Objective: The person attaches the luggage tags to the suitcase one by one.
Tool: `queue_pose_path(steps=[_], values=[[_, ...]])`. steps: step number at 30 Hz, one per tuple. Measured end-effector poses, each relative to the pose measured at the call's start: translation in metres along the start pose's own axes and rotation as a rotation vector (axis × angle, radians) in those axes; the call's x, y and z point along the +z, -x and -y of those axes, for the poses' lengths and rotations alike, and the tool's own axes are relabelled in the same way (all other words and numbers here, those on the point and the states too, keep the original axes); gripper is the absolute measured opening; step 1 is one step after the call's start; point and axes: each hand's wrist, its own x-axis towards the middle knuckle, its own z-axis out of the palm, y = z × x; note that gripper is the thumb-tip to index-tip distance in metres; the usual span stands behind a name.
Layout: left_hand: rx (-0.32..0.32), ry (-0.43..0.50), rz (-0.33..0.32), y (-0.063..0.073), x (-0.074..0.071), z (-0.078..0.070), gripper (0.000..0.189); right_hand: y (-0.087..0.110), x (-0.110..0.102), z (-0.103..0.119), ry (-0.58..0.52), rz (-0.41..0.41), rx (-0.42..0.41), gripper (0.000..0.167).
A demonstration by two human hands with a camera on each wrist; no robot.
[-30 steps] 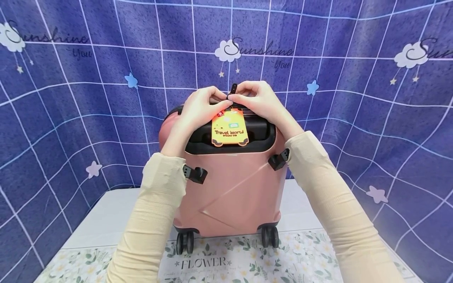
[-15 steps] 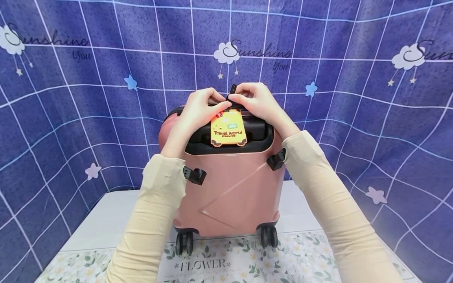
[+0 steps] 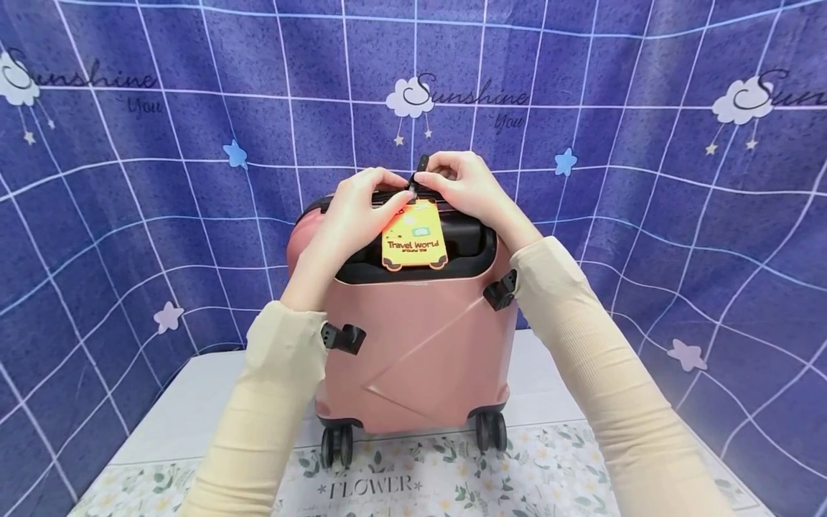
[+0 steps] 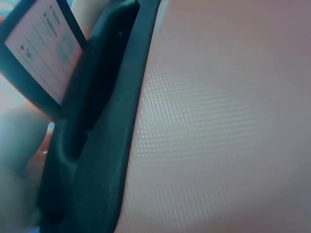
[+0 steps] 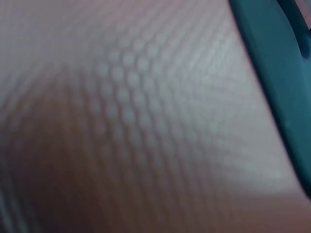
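Note:
A yellow luggage tag (image 3: 415, 240) printed "Travel World" hangs against the black handle recess of a pink suitcase (image 3: 413, 345). Its black strap (image 3: 423, 164) sticks up at the top handle, the free end pointing upward. My right hand (image 3: 470, 188) pinches the strap between thumb and fingers. Thumb and index finger of my left hand (image 3: 359, 212) pinch the strap lower down, just over the tag's top edge. The left wrist view shows the tag's lined back (image 4: 46, 53) and part of the blurred left hand (image 4: 19, 145). Only the suitcase shell (image 5: 146, 97) and black trim fill the right wrist view.
The suitcase stands upright on black wheels (image 3: 492, 432) on a white surface with a floral mat (image 3: 543, 467) in front. A blue gridded curtain (image 3: 213, 179) closes off the back and both sides. Black camera mounts (image 3: 345, 339) sit at both wrists.
My left hand has shifted slightly down and left, its thumb lower on the strap, so more black strap shows between the hands. The right hand keeps its pinch. The view has drifted slightly.

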Motion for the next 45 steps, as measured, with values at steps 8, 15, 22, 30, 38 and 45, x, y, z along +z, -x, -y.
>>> queue_pose_path(steps=[8, 15, 22, 30, 38, 45], values=[[0.164, 0.070, -0.159, 0.031, 0.000, 0.002, 0.024, -0.001, -0.001, -0.001, -0.001, 0.004, 0.017, 0.017], [0.300, 0.095, -0.245, 0.060, -0.001, 0.003, 0.025, -0.003, 0.000, -0.001, -0.010, 0.003, 0.020, 0.017], [0.387, 0.092, -0.244, 0.080, 0.002, 0.006, 0.038, -0.004, 0.002, 0.000, -0.001, 0.002, 0.014, 0.017], [0.472, 0.142, -0.325, 0.080, 0.017, 0.013, 0.029, -0.004, 0.002, 0.002, 0.005, 0.017, 0.016, 0.018], [0.545, 0.160, -0.360, 0.078, 0.018, 0.014, 0.022, -0.005, -0.001, 0.004, -0.029, 0.051, 0.053, 0.017], [0.557, 0.140, -0.335, 0.080, 0.015, 0.020, 0.022, -0.011, -0.002, 0.012, 0.026, 0.113, 0.103, 0.021]])
